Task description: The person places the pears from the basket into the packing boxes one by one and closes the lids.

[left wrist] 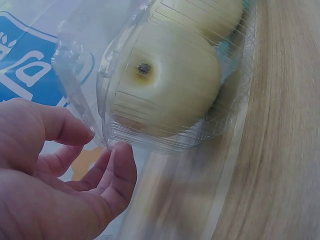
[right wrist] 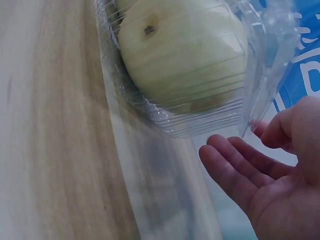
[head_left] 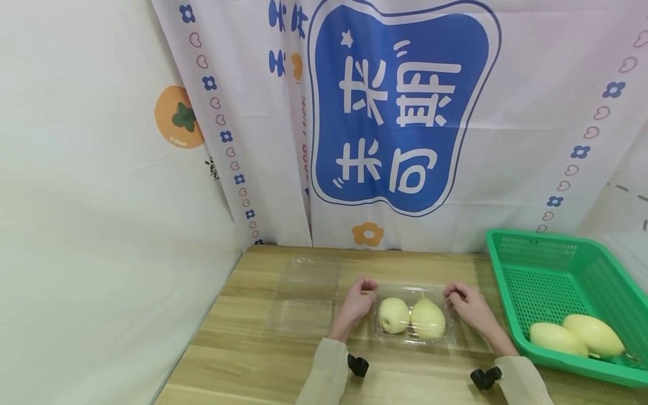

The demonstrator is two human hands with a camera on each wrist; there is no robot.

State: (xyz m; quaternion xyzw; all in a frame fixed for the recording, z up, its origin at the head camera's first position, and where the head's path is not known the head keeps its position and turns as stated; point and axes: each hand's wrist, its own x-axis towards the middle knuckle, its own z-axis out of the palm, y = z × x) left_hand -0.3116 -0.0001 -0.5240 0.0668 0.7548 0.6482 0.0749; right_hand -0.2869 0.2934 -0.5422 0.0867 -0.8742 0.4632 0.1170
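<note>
Wooden table: clear plastic box holding 2 pale-yellow pears.

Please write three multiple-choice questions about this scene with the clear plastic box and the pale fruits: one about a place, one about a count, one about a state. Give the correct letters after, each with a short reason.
1. Where does the green basket stand?
A. to the right of the clear box
B. to the left of the clear box
C. on top of the clear box

2. How many pale fruits lie in the clear box?
A. one
B. two
C. four

3. What are the hands doing?
A. both lie flat, far from the box
B. each holds a fruit
C. each is at an upper corner of the box

Answers: 1 A, the basket sits at the right end of the table. 2 B, two fruits lie side by side in it. 3 C, the left hand and right hand flank the box, fingertips at its rim.
</note>
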